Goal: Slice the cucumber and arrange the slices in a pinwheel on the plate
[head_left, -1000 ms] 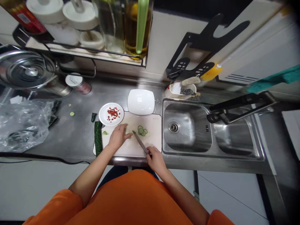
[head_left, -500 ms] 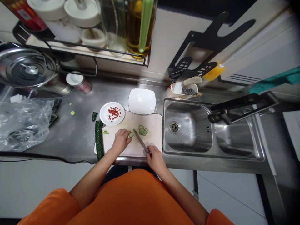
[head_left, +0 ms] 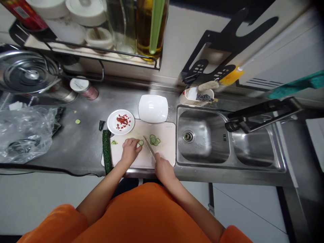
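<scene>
Stainless counter [head_left: 83, 145] runs beneath a white board [head_left: 164, 153]. The left hand [head_left: 130, 151] pinches a cut cucumber piece [head_left: 141, 143] over the board; the right hand [head_left: 163, 167] has its fingers round a knife [head_left: 150, 146], tip just right of that piece. Cucumber slices [head_left: 155, 140] lie right of the blade, a long cucumber [head_left: 107, 152] at the board's left edge. Slicing seems underway; the next cut calls for tucked fingertips. Since half a second ago, the right hand has shifted left, nearer the blade.

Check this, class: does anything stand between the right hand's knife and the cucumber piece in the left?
Nothing visible does: only cutting board shows between the knife and the cucumber piece.
</scene>
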`<state>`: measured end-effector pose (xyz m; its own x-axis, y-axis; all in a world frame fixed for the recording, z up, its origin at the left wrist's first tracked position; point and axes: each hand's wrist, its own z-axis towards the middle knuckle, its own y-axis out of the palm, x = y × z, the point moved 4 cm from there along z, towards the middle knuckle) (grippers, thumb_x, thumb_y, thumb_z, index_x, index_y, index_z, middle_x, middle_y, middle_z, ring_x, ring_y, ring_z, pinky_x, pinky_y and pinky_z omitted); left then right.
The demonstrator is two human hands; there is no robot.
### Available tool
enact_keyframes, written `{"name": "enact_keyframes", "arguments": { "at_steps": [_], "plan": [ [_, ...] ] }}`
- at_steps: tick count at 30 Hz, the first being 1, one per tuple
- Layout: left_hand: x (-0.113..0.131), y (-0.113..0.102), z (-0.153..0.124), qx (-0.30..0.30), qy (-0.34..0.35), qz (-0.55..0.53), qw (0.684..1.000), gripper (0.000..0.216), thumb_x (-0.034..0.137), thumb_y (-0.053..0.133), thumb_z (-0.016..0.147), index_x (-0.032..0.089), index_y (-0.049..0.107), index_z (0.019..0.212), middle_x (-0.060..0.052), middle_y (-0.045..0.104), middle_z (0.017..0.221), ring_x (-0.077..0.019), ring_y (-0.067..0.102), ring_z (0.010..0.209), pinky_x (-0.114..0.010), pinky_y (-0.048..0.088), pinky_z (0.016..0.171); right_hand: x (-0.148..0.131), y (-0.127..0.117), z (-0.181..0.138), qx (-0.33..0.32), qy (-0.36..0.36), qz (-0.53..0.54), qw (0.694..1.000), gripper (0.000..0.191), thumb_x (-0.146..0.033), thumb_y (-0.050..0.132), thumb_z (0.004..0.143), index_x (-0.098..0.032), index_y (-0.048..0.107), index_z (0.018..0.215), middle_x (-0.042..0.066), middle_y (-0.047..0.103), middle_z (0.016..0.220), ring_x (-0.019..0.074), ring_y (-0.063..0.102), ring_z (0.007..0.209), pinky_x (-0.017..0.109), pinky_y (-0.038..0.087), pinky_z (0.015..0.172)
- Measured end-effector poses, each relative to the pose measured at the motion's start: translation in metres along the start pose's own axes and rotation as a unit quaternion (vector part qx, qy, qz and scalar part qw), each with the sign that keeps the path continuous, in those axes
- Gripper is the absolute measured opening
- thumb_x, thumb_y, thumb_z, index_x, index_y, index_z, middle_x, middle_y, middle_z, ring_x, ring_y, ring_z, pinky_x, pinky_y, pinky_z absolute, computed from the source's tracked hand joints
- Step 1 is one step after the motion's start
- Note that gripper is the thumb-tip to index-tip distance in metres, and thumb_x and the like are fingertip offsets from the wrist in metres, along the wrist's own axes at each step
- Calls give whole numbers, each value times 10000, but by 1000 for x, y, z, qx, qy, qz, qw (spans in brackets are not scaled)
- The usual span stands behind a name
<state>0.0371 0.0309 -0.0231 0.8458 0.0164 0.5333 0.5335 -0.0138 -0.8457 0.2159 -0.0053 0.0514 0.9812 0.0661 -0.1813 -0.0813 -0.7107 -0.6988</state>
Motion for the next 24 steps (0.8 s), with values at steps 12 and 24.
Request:
{"name": "enact_keyframes", "arguments": {
  "at_steps": [12,24],
  "plan": [
    [-2,3,-4,23,0,-17,1000,242,337,601,816,229,680,1018,-74,636,935,-223,522,909,-350,397,783,-14,3,-13,-18,7,-36,999,347,-40,281,896,-189,449,1161,95,648,920,199,648,863,243,458,689],
    [-2,2,-3,7,-15,-31,999,248,344,599,814,243,685,1024,-77,638,946,-231,521,930,-373,397,812,-17,-1,-14,-28,11,-25,999,383,-37,262,885,-179,456,1183,107,645,929,204,639,896,240,454,693]
  ]
}}
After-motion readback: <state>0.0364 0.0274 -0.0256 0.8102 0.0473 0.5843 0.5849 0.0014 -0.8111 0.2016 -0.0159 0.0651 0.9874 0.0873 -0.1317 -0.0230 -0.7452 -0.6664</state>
